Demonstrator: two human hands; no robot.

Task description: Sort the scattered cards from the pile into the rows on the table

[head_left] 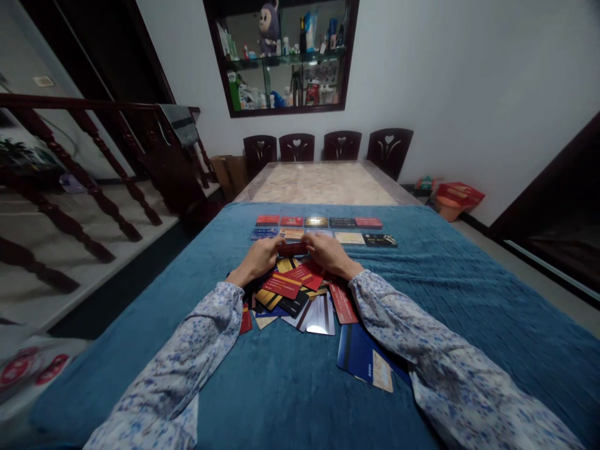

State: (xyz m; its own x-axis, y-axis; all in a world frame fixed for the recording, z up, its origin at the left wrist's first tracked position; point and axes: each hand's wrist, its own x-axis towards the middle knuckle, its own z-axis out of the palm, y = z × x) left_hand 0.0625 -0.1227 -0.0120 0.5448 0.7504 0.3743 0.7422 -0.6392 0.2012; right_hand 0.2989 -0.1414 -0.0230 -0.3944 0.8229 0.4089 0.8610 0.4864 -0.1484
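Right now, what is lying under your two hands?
Under the left hand and right hand, which pinch a red card, lies a heap of overlapping cards on the blue cloth. The cards directly beneath the hands are covered.

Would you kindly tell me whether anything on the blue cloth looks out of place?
Yes: a dark blue card lies outside the jumbled heap of cards, beside the right sleeve, skewed against the two neat rows.
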